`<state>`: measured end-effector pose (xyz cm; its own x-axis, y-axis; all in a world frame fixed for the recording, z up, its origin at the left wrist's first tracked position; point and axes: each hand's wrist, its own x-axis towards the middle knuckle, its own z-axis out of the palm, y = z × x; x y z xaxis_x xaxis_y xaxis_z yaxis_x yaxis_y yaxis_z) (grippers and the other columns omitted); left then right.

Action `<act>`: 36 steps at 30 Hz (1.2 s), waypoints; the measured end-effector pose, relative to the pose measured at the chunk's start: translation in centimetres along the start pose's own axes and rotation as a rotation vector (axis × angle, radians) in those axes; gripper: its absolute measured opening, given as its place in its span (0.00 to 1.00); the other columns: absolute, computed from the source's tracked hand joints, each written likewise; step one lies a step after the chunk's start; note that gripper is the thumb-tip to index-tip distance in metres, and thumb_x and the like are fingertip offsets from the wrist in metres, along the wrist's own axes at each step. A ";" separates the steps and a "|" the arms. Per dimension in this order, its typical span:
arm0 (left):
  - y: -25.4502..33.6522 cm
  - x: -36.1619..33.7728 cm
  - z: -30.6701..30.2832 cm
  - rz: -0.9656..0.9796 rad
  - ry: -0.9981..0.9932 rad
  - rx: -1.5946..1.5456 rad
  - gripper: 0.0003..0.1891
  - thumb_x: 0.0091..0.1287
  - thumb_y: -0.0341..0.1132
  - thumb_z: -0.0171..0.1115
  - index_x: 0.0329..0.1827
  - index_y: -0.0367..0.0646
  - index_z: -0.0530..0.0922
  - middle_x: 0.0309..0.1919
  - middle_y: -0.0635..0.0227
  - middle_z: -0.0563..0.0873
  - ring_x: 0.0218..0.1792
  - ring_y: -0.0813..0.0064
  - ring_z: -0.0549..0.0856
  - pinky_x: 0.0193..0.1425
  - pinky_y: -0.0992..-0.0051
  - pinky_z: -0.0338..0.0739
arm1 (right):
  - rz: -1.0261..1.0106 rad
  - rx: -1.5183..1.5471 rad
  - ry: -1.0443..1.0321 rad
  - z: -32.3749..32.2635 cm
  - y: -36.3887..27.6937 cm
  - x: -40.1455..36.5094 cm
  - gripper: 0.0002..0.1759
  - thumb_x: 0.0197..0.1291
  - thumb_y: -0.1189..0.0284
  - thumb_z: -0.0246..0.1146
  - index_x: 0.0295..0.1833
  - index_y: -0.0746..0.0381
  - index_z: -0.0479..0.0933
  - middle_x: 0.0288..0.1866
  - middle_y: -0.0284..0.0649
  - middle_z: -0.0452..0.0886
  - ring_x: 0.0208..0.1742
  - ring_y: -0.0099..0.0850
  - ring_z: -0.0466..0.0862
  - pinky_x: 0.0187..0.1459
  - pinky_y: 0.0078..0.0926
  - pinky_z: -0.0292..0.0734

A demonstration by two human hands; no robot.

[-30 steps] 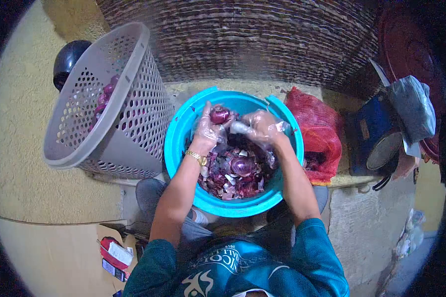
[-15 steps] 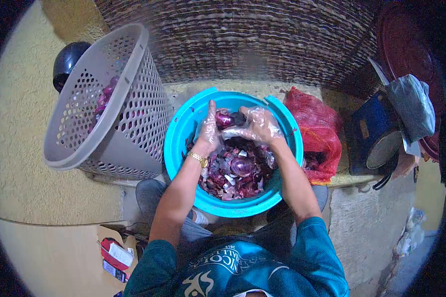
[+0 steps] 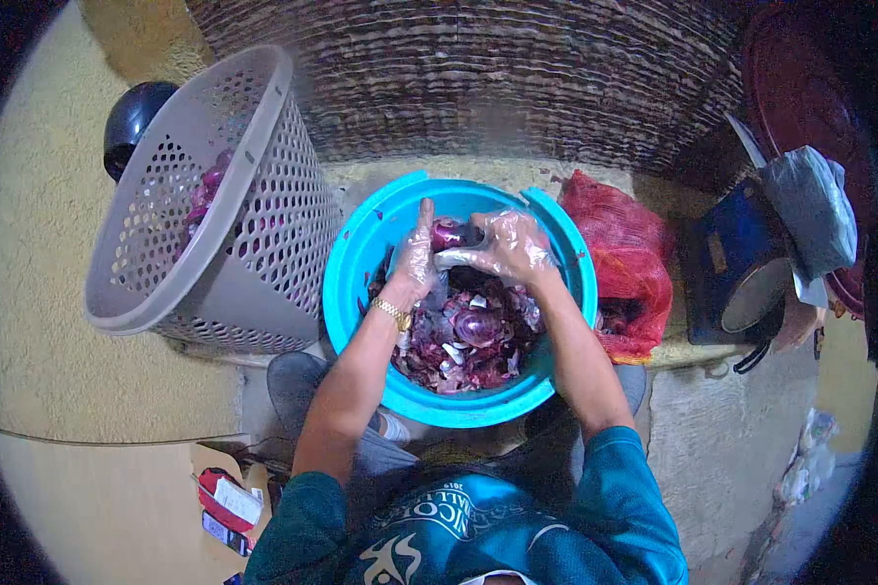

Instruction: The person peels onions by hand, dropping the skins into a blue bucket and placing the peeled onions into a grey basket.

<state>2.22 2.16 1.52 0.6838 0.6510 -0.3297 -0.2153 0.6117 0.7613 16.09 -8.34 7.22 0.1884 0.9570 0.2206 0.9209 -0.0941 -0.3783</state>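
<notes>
Both my hands wear clear plastic gloves over a turquoise tub [image 3: 458, 413]. Between them is a red onion [image 3: 446, 234], near the tub's far side. My left hand [image 3: 417, 257] is closed round the onion's left side, its thumb pointing up. My right hand [image 3: 509, 246] grips the onion's right side, where dark skin shows; its fingertips are partly hidden. Below my hands, a peeled-looking onion [image 3: 475, 329] lies on a heap of loose purple skins [image 3: 458, 369] in the tub.
A tall grey perforated basket [image 3: 281, 224] with onions [image 3: 205, 195] leans at the left. Right of the tub lies a red mesh bag [image 3: 619, 263]. Farther right stand a blue scale [image 3: 737, 258] and a grey plastic packet [image 3: 810, 210]. A black helmet-like object [image 3: 135, 127] is behind the basket.
My left hand has shifted slightly right and tilted. The onion between my hands has turned a little, and my right hand stays nearly in place.
</notes>
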 end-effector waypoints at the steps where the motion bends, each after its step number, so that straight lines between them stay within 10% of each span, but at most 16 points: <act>1: 0.0 0.0 0.0 -0.003 -0.007 -0.004 0.34 0.61 0.68 0.59 0.46 0.41 0.80 0.40 0.65 0.85 0.40 0.71 0.85 0.46 0.69 0.82 | 0.000 0.000 -0.001 -0.2 -0.2 0.0 0.38 0.40 0.34 0.68 0.40 0.60 0.82 0.30 0.52 0.83 0.37 0.52 0.83 0.40 0.48 0.77; 17: -0.6 1.0 -0.8 -0.021 -0.050 -0.073 0.28 0.65 0.62 0.59 0.41 0.41 0.81 0.35 0.64 0.86 0.35 0.71 0.85 0.42 0.70 0.82 | -0.035 -0.069 -0.109 1.1 0.8 0.4 0.37 0.52 0.32 0.57 0.37 0.58 0.84 0.29 0.53 0.83 0.35 0.52 0.84 0.40 0.49 0.77; 36: -0.2 2.0 -2.5 -0.064 0.072 -0.285 0.43 0.61 0.70 0.55 0.58 0.32 0.70 0.52 0.51 0.80 0.50 0.55 0.83 0.59 0.57 0.80 | -0.244 -0.037 -0.206 1.5 0.9 0.0 0.32 0.57 0.36 0.55 0.43 0.51 0.85 0.35 0.50 0.85 0.40 0.51 0.84 0.46 0.49 0.78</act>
<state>1.93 4.45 -0.69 0.6532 0.6311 -0.4183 -0.3677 0.7474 0.5534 16.35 -8.04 5.52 -0.1088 0.9877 0.1125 0.9431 0.1384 -0.3025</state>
